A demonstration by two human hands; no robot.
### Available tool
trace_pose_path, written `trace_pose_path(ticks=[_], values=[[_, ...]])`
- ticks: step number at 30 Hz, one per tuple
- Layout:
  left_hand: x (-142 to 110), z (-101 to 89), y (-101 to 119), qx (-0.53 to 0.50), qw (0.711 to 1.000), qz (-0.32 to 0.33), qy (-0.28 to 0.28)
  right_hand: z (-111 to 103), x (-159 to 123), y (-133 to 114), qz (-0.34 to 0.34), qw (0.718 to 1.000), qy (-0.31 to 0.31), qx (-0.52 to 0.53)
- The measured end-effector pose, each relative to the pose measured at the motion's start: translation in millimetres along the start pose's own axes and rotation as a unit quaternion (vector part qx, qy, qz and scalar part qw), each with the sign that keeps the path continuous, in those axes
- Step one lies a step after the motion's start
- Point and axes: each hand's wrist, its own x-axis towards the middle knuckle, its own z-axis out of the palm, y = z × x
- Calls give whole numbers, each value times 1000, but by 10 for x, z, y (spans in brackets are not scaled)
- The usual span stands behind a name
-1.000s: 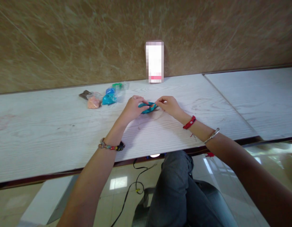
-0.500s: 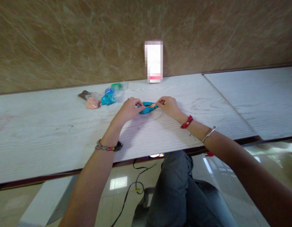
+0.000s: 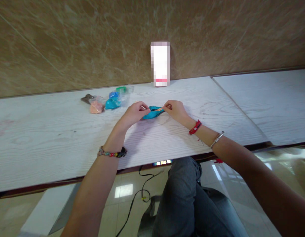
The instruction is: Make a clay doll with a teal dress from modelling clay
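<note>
A flattened blue modelling clay piece (image 3: 152, 114), curved like a long open loop, is between my two hands over the white table. A thin orange strip (image 3: 159, 109) lies along its inner side, near the right end. My left hand (image 3: 135, 112) is closed in a pinch at the piece's left end, with the thumb and fingertip on it. At the right end, my right hand (image 3: 176, 110) pinches the tip where blue and orange meet. The fingers partly cover both ends, so I cannot tell exactly which layer each hand grips.
Small clear bags lie left of my hands, holding blue clay (image 3: 112, 103), peach clay (image 3: 96, 107), green clay (image 3: 121, 89) and something dark brown (image 3: 87, 98). A phone with a blurred screen (image 3: 161, 64) leans on the marble-patterned wall (image 3: 68, 39). The table's front edge (image 3: 140, 167) is above my knees.
My left hand has shifted slightly left and its fingers have rolled a little over the blue clay's left end. My right hand keeps its pinch, nearly still.
</note>
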Motion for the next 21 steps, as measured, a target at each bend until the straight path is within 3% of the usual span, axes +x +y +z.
trace_pose_path(ticks=[4, 12, 21], values=[[-46, -26, 61, -21, 1000, -12, -10, -23, -1, -16, 13, 1000, -9, 0], [17, -13, -77, 40, 999, 3, -9, -8, 4, 12, -21, 999, -31, -31], [5, -44, -68, 49, 999, 13, -7, -35, -23, -43, -43, 996, -53, -59]])
